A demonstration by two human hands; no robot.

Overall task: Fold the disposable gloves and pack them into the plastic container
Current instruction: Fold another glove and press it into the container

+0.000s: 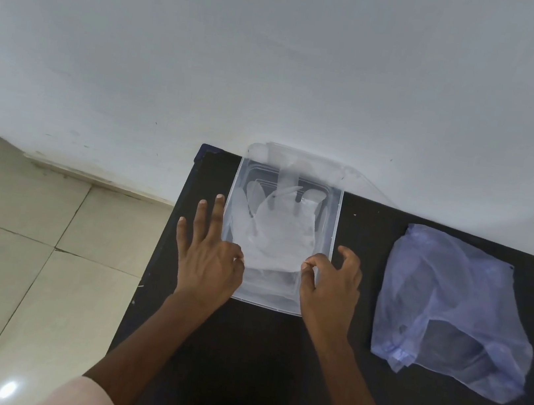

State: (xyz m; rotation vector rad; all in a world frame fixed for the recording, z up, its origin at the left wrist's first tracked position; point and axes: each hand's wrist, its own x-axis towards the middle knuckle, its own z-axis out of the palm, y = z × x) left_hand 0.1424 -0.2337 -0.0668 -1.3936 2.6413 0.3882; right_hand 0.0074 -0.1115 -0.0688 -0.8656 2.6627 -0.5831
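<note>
Table (267, 376): a black surface was seen set against a pale wall (281, 48), with tiled floor (11, 233) to its left.
Plastic container (334, 219): a clear rectangular tub was placed at the far left part of the table, its far end close to the wall.
Disposable gloves (274, 234): translucent white gloves were laid flat inside the container, fingers pointed toward the far end.
Left hand (208, 259): thumb and forefinger were pinched on the near left edge of a glove; the other fingers were spread over the container's left rim.
Right hand (330, 281): thumb and forefinger were pinched on the glove's near right edge, the other fingers curled.
Blue bag (450, 309): a thin crumpled plastic bag was left on the table, well right of the container.
</note>
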